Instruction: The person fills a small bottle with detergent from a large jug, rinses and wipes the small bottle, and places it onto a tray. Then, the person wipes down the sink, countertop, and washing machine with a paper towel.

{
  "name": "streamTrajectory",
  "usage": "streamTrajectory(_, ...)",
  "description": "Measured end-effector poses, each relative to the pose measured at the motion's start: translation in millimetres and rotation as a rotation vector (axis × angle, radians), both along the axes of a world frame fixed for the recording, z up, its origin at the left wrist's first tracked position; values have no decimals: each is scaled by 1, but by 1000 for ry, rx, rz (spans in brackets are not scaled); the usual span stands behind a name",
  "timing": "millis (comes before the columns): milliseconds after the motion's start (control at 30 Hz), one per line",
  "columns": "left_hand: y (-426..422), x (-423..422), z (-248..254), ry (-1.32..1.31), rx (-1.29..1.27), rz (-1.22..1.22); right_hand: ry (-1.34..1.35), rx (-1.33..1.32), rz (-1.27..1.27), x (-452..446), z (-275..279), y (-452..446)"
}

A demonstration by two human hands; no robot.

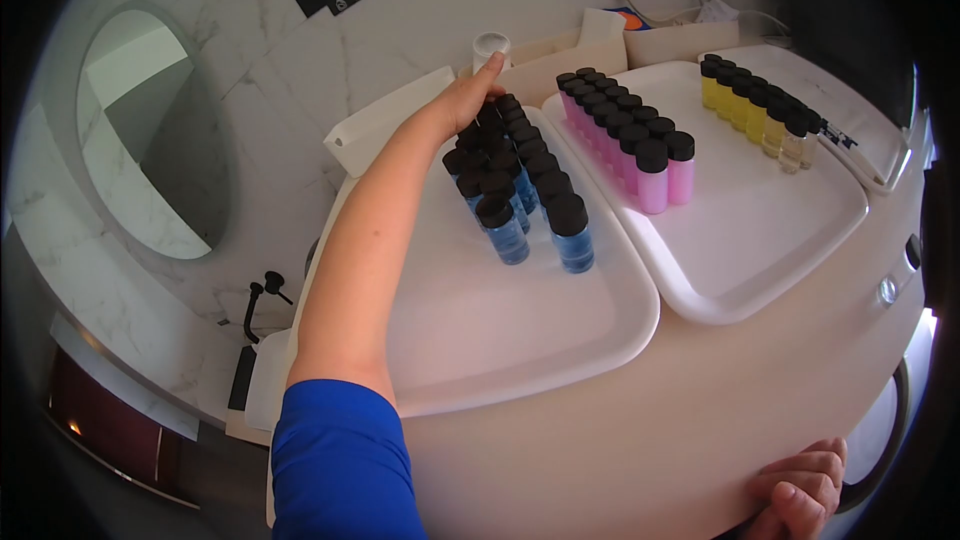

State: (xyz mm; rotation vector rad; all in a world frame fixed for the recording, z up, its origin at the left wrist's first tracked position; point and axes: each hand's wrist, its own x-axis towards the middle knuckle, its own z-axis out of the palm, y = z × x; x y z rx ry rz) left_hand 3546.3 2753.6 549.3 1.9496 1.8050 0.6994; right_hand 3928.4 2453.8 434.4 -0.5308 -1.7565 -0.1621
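Observation:
My left hand (pixel 468 105) reaches over the far end of the left white tray (pixel 500 360), beside black-capped vials of blue liquid (pixel 572 240). Its thumb points up and overlaps the lower edge of a small whitish cup (pixel 491 44). The other fingers are mostly hidden behind the hand and the dark caps, so whether they grip a vial cannot be made out. The blue vials stand upright in rows. My right hand (pixel 805 490) is low at the table's front edge, its fingers curled in, with nothing visible in it.
A second tray (pixel 720 305) holds upright vials of pink liquid (pixel 652 185) and yellow liquid (pixel 740 108), plus paler ones (pixel 790 150). Markers (pixel 840 135) lie at its right. A lone capped vial (pixel 900 275) lies near the right table edge. White boxes (pixel 550 70) line the wall.

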Motion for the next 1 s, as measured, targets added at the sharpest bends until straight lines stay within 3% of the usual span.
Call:
streamTrajectory(367,1,-3,-4,-33,61,-14,-64,-67,-35,3,3,-6)
streamTrajectory(600,-12,-6,-3,-121,106,29,-314,-247,-185,15,-8,-28)
streamTrajectory(933,-86,-12,12,-33,46,83,10,-39,-48,-2,2,-4)
streamTrajectory(1000,-90,-28,1,-273,6,84,41,-20,-38,-5,2,-3)
